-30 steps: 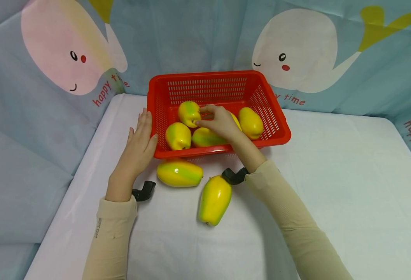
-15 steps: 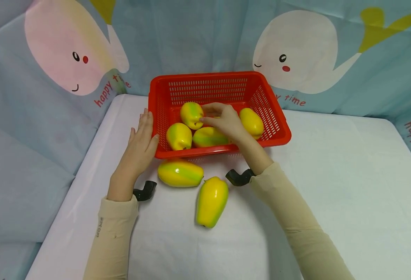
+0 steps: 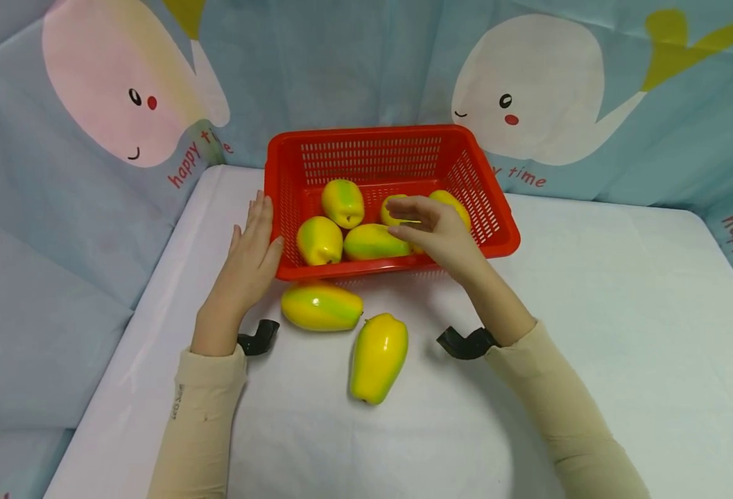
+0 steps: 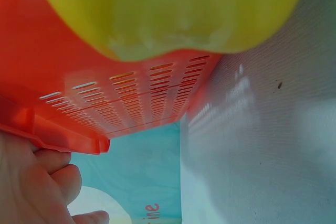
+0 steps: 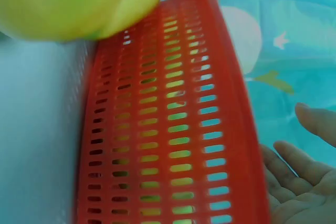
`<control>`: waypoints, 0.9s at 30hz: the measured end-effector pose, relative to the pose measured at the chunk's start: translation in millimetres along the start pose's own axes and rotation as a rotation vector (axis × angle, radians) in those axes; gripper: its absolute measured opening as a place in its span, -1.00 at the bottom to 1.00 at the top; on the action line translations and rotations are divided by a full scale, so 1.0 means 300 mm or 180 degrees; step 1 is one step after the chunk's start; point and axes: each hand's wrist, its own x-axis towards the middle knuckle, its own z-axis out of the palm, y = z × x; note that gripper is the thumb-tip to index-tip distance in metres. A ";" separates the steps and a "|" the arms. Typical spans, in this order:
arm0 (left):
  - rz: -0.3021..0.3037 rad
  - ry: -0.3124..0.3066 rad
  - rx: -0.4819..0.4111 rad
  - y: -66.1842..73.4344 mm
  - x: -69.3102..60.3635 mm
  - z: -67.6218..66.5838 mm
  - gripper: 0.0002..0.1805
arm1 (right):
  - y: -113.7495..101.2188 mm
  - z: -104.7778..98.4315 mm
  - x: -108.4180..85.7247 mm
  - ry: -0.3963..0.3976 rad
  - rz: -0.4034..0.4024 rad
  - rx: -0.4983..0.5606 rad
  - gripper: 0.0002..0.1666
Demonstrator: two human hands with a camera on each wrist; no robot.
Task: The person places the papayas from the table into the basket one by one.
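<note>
A red plastic basket (image 3: 378, 265) with slotted walls stands at the back of the table and holds several yellow-green papayas (image 3: 375, 242). My left hand (image 3: 247, 256) rests on its left rim, fingers straight; in the left wrist view the fingertips (image 4: 65, 182) touch the rim's edge. Over the basket's front right part hovers my right hand (image 3: 441, 232), loosely bent, thumb and fingers apart, with nothing between them. It partly hides the papayas beneath. In the right wrist view the right hand (image 5: 304, 182) appears beyond the slotted wall.
In front of the basket, one papaya (image 3: 321, 306) lies sideways close to its wall. Another papaya (image 3: 378, 358) lies lengthwise nearer to me. Black curved camera mounts (image 3: 260, 337) show at both wrists. A printed blue cloth (image 3: 354, 62) hangs behind the white table (image 3: 603, 291).
My right hand has drawn back to the right and toward me, away from the rear left papaya in the basket. The nearer table papaya turned slightly earlier. The left hand stays at the rim.
</note>
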 end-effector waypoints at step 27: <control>0.0024 0.0012 0.0004 -0.002 0.000 0.001 -0.30 | 0.121 -0.021 -0.310 -0.0695 -0.0246 0.0009 -0.58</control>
